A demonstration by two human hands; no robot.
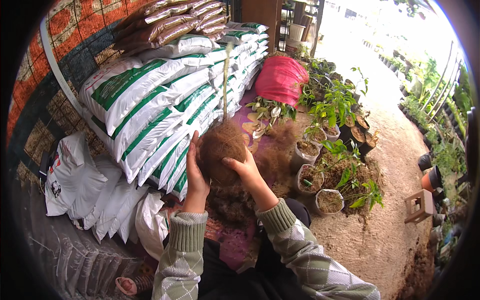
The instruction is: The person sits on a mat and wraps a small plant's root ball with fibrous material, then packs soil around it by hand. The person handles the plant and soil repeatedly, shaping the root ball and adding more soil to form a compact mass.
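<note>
A round ball of brown plant fibre is clasped between my two hands, out in front of my body. From its top rises a slim green-brown stem that shows no leaves. My left hand presses flat against the ball's left side. On the other side, my right hand wraps around it with the thumb across the front. Below the ball lies a heap of dark loose fibre, partly hidden by my hands. More loose brown fibre is spread on the purple sheet to the right.
Stacked white-and-green sacks rise at the left, with brown packs on top. Several potted seedlings stand to the right. A red mesh sack covers leafy plants ahead. Farther right are a hollow block and an orange pot.
</note>
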